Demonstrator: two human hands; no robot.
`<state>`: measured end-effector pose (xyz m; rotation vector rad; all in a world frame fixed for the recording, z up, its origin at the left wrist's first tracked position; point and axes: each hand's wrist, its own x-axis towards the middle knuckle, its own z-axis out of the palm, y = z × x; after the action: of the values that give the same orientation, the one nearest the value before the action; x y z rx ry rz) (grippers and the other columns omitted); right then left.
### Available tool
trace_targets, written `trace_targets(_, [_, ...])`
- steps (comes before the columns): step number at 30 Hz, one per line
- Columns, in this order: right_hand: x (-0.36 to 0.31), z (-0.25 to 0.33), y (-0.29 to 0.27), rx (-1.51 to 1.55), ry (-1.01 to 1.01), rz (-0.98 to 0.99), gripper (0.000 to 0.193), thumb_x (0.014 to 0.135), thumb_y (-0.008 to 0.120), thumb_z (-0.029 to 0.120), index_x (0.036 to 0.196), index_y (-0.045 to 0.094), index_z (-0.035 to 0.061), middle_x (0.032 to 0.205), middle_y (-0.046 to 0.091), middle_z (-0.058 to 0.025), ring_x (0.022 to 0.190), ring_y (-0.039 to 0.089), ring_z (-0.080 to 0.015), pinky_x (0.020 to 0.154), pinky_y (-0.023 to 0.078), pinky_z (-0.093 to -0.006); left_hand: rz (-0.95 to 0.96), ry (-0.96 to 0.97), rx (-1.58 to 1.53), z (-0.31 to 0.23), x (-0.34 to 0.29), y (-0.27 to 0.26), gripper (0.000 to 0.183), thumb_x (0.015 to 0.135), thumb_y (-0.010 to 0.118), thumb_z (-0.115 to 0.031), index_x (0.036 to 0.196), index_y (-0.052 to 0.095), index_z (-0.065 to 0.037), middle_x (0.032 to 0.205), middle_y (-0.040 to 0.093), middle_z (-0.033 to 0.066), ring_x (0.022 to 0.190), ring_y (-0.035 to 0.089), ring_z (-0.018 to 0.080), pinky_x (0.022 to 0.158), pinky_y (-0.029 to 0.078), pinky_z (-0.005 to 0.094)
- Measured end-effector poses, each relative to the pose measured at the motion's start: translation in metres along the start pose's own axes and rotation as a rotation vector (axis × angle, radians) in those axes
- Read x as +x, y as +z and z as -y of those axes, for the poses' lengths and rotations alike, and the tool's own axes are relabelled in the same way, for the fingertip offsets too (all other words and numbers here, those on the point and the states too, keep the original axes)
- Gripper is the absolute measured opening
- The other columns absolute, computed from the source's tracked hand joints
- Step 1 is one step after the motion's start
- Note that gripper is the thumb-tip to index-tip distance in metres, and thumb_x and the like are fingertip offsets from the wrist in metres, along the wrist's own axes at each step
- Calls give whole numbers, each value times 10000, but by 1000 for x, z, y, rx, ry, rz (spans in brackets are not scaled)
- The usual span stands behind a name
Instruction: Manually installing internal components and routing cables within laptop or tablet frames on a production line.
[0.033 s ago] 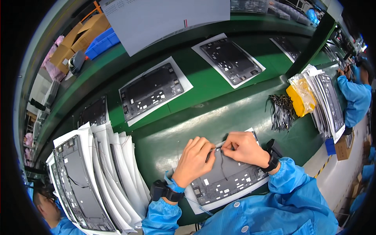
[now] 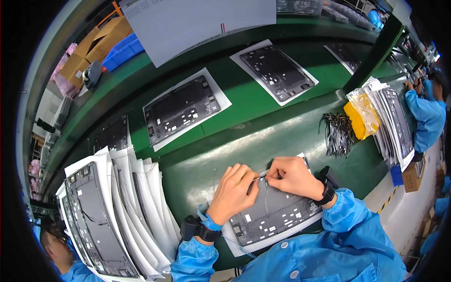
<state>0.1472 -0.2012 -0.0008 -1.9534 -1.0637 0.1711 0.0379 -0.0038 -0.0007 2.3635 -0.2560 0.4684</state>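
A dark flat device panel (image 2: 256,221), dotted with small white patches, lies on a white sheet (image 2: 300,226) close in front of me. At the panel's far edge, my left hand (image 2: 233,191) is closed in a pinch on a thin cable (image 2: 266,201). My right hand (image 2: 293,177), just beside it, pinches the same cable with thumb and forefinger. The cable's loose length trails over the panel toward me. Its ends are partly hidden by my fingers. Each wrist wears a black band, and a blue strap with a coiled cord goes round the left one.
Panels stacked with white sheets (image 2: 145,202) stand at left; another stack (image 2: 394,122) is at right by a yellow bag (image 2: 361,115) and a bundle of thin cables (image 2: 337,134). More panels (image 2: 277,73) lie on the green surface beyond. Co-workers (image 2: 425,113) sit at both sides.
The cable's loose length looks paler now and has shifted slightly. Both hands hold nearly the same place and pinch.
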Motion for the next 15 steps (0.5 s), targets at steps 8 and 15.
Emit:
trace_targets(8, [21,6,-19,-25,182,181,137,760,815,118,848,754,33,671,659,-76,584,647,-237,565,481,-380,16,55,16,-3,1,2,200,760,765,-8,952,786,-59,860,604,69,776,576,251,708,446,380])
trace_targets(15, [5,-16,-12,50,-86,92,82,745,787,84,811,749,55,659,624,-43,544,598,-242,523,461,-366,13,117,119,-2,-2,2,241,747,739,-54,981,788,-80,882,556,53,816,562,238,721,441,378])
